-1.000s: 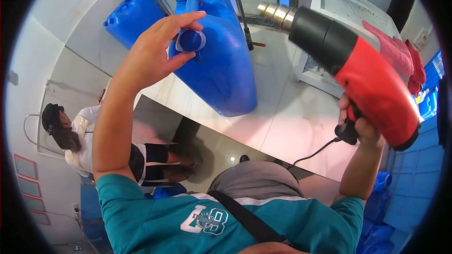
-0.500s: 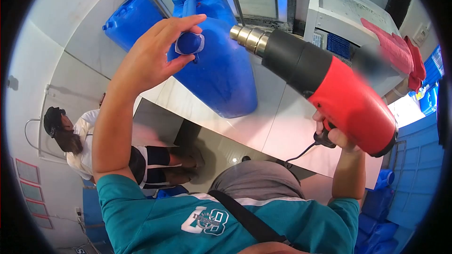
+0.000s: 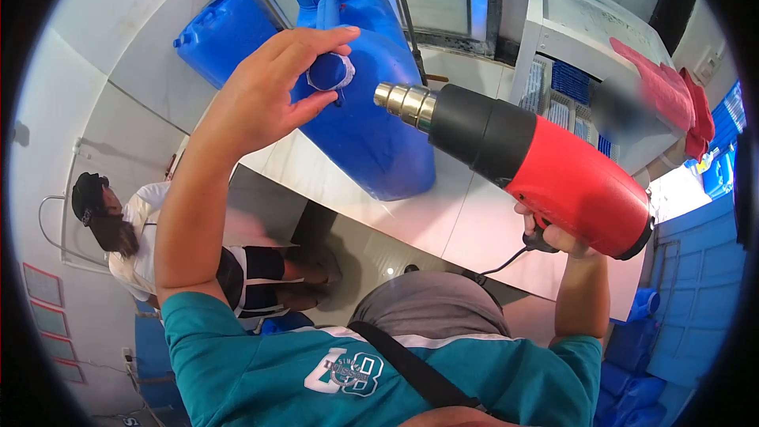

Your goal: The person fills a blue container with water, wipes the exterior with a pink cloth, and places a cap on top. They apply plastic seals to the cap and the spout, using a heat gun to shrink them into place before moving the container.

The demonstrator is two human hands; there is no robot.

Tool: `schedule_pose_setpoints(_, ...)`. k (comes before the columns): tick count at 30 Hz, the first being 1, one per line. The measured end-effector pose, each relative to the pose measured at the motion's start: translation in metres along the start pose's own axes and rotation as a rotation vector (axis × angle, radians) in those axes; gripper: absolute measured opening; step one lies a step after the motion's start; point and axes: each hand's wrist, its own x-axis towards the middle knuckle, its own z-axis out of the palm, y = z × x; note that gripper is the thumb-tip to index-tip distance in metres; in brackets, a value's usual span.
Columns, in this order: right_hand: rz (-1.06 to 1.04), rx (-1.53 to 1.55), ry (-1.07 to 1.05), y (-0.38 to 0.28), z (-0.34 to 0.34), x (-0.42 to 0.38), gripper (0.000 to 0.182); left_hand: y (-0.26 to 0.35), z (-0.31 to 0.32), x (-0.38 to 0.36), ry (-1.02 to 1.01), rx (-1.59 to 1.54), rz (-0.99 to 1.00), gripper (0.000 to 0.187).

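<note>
My left hand (image 3: 273,91) pinches a small blue cap with a pale sleeve (image 3: 330,73) against the side of a big blue plastic drum (image 3: 375,122) standing on a white table (image 3: 466,213). My right hand (image 3: 553,236) grips the handle of a red and black heat gun (image 3: 526,162). Its metal nozzle (image 3: 402,101) points left at the drum, a short way right of the cap. A black cord hangs from the handle.
A second blue drum (image 3: 221,32) stands behind the first. A white machine (image 3: 569,39) with red cloth (image 3: 664,87) on it sits at the back right. Another person (image 3: 134,237) sits low at the left. Blue containers (image 3: 644,348) crowd the lower right.
The heat gun has swung down and left, bringing its nozzle close to the cap. My left hand stays on the cap at the drum.
</note>
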Motion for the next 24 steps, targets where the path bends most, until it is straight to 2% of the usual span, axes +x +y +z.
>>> schedule_pose_setpoints(2, -0.031, -0.112, 0.049, 0.011, -0.001, -0.005, 0.059, 0.000, 0.000, -0.001, 0.005, -0.006, 0.005, 0.068)
schedule_pose_setpoints(4, -0.049, 0.057, 0.030, 0.017, -0.008, -0.002, 0.047, 0.000, -0.002, -0.001, 0.008, -0.011, 0.012, 0.067)
schedule_pose_setpoints(5, -0.050, 0.057, 0.030, 0.014, -0.007, -0.002, 0.047, -0.001, -0.005, -0.002, -0.010, 0.012, 0.022, 0.066)
schedule_pose_setpoints(7, -0.033, -0.314, 0.155, 0.004, -0.002, 0.001, 0.048, -0.003, -0.005, -0.003, -0.028, 0.037, 0.031, 0.065)
schedule_pose_setpoints(8, -0.032, -0.313, 0.154, -0.001, 0.002, 0.003, 0.048, -0.004, -0.003, -0.003, -0.002, 0.057, 0.033, 0.065)
schedule_pose_setpoints(10, -0.098, -0.156, 0.063, -0.007, 0.011, 0.008, 0.048, -0.006, 0.001, -0.005, 0.022, 0.074, 0.035, 0.065)
schedule_pose_setpoints(14, -0.166, -0.117, -0.025, 0.005, 0.014, 0.015, 0.045, 0.001, 0.001, -0.004, 0.092, 0.069, -0.016, 0.064)
schedule_pose_setpoints(16, -0.167, 0.150, 0.015, 0.005, 0.020, 0.020, 0.050, 0.010, -0.002, -0.001, 0.110, 0.059, -0.028, 0.064)
schedule_pose_setpoints(17, -0.169, 0.149, 0.015, 0.001, 0.020, 0.020, 0.050, 0.014, -0.004, 0.000, 0.117, 0.144, -0.069, 0.060)
schedule_pose_setpoints(19, -0.058, -0.066, 0.080, -0.008, 0.021, 0.019, 0.053, 0.023, -0.003, 0.001, 0.121, 0.228, -0.112, 0.057)
schedule_pose_setpoints(21, -0.048, -0.032, 0.106, 0.007, 0.007, 0.015, 0.051, 0.032, 0.003, 0.003, -0.060, 0.448, -0.395, 0.052)
schedule_pose_setpoints(23, -0.039, 0.003, 0.130, 0.013, 0.003, 0.016, 0.050, 0.039, 0.011, 0.009, -0.104, 0.518, -0.418, 0.046)
schedule_pose_setpoints(24, -0.025, -0.015, 0.207, 0.009, 0.005, 0.017, 0.054, 0.040, 0.012, 0.010, -0.146, 0.585, -0.434, 0.041)
